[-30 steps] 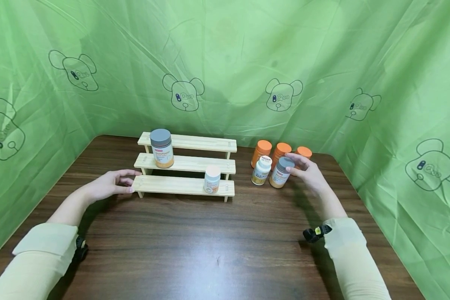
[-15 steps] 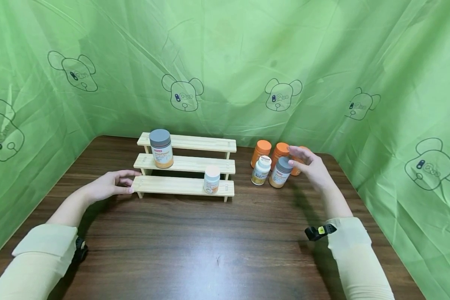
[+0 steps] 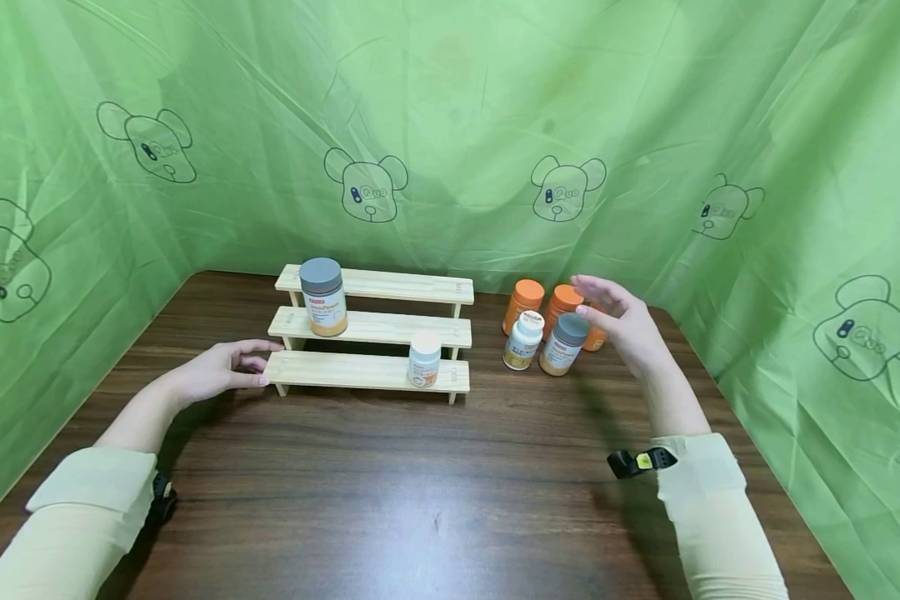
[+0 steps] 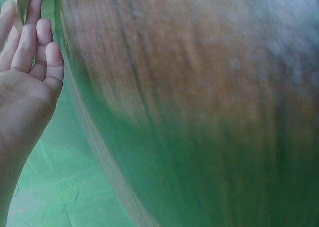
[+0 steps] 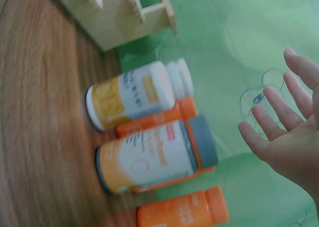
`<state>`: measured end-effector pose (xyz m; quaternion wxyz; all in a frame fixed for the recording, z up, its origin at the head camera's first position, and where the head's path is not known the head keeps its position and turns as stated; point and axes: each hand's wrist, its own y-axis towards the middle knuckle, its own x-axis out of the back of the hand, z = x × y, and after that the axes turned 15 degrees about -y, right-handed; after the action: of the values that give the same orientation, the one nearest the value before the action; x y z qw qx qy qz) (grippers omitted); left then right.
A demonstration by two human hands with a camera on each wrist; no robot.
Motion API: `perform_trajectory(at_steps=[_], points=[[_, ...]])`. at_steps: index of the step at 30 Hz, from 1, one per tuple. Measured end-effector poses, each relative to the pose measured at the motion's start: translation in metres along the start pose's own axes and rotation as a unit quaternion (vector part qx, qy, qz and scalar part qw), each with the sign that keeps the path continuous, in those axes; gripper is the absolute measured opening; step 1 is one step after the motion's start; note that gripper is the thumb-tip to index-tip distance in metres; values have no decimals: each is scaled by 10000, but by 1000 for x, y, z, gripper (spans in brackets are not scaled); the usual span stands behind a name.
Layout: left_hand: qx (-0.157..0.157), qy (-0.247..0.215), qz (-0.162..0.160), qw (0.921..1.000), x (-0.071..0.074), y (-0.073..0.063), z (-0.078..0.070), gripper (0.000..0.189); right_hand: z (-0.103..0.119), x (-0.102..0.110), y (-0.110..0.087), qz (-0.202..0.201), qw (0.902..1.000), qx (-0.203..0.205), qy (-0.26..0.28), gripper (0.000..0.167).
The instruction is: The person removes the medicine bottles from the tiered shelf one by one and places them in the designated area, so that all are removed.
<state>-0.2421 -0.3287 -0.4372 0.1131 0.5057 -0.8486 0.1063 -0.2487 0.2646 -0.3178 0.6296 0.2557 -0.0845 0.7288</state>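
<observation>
My left hand (image 3: 210,372) holds the left end of a three-step wooden display rack (image 3: 345,369), thumb at the front corner and index finger behind the lowest step. In the left wrist view its other fingers (image 4: 44,32) are loosely bent. A large grey-capped bottle (image 3: 325,310) stands on the middle step; a small white bottle (image 3: 423,367) is at the lowest step's right. Holding nothing, my right hand (image 3: 630,329) hovers with spread fingers beside a smaller grey-capped bottle (image 5: 149,159). A white-and-yellow bottle (image 5: 127,97) stands left of that one.
Orange bottles (image 3: 526,302) stand behind the front two, one of them (image 5: 184,209) partly hidden by my right hand in the head view. Green cloth (image 3: 450,125) rises along the back and sides of the brown wooden table (image 3: 390,492).
My right hand has lifted off the grey-capped bottle at the right and drawn up and away, fingers spreading. That bottle stays in place. My left hand and the rack look unmoved.
</observation>
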Motion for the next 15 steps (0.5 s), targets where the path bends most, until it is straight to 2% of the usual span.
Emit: perform_trajectory(at_steps=[9,15], points=[[-33,-33,-3,10000,-1,-2,-4,61,12,-10,4,18,9977,254,623,51],[34,16,-33,10000,-1,-3,-5,61,27,-23,5,-16,9961,496,730,49]])
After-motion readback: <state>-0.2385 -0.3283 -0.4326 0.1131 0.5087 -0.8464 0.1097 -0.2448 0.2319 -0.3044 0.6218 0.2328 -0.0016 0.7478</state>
